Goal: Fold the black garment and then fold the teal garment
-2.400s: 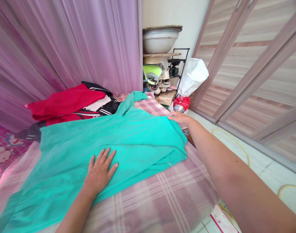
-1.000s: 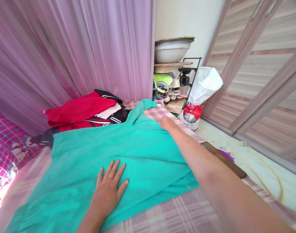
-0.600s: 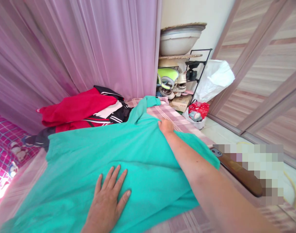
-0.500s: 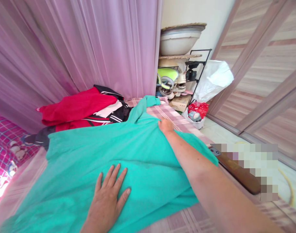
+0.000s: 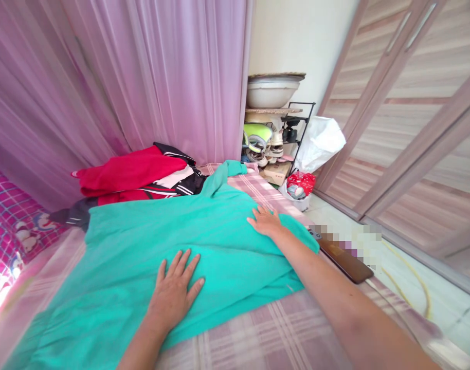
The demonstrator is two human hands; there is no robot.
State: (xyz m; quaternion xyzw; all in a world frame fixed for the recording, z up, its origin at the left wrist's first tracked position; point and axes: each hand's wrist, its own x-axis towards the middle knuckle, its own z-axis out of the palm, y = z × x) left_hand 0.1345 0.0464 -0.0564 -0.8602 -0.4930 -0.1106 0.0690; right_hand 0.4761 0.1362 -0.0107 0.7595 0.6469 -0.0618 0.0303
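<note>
A turquoise garment [image 5: 142, 236] is spread over the plaid bedsheet [image 5: 266, 329], with one sleeve [image 5: 229, 172] reaching toward the curtain. My left hand [image 5: 175, 288] lies flat on its middle, fingers apart. Farther off to the right, my right hand [image 5: 266, 221] rests on the cloth near its edge, the fingers spread and gripping nothing. Shallow creases run through the fabric between and below the hands.
Red and black clothes [image 5: 138, 169] are heaped behind the garment, against a purple curtain [image 5: 161, 77]. A phone [image 5: 345, 257] lies at the bed's right edge. Beyond stand a shoe rack [image 5: 273, 139], a white bag [image 5: 320, 144] and a wardrobe [image 5: 404, 118].
My right hand has let go of the pinched cloth and opened flat on it. The raised folds there have smoothed out. My left hand stays flat; the view has shifted slightly.
</note>
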